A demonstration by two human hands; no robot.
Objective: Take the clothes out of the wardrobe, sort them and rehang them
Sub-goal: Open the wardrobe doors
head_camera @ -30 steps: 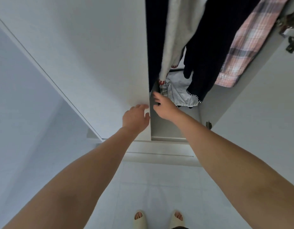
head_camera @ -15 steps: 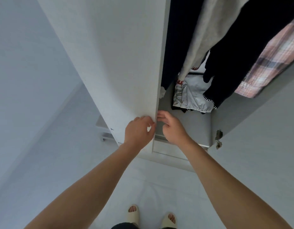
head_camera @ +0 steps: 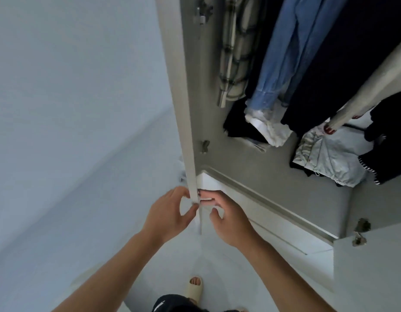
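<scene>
Both hands, left hand [head_camera: 167,216] and right hand [head_camera: 226,218], pinch the door [head_camera: 183,109] edge; swung carelessly, it could nip fingertips or snag hanging clothes [head_camera: 285,55].

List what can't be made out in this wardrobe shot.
- Head view: hangers and rail, cut off by the top edge above the blue shirt and checked garment.
- Left door: seen edge-on, its faces unreadable.
- Left hand and right hand: fingertips at the door's lower edge, grip partly hidden.
- Dark clothes: too dark to separate.
</scene>
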